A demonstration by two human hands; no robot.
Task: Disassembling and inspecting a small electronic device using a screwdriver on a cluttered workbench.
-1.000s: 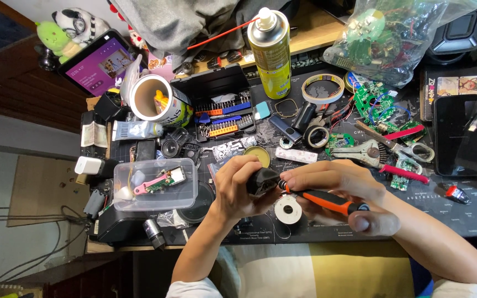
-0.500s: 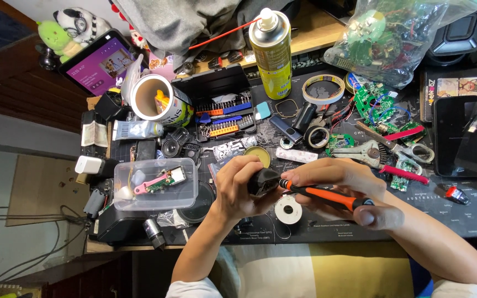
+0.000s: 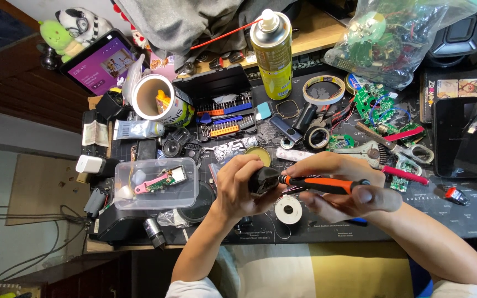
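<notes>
Right hand (image 3: 340, 190) gripping orange-black screwdriver (image 3: 321, 184) (slim, ribbed)

I see open mat only in front of my hands around the solder spool (image 3: 290, 209), while the clear plastic box (image 3: 155, 183) blocks the left, scissors (image 3: 396, 144) the right, and the spray can (image 3: 272, 52) beyond.
</notes>
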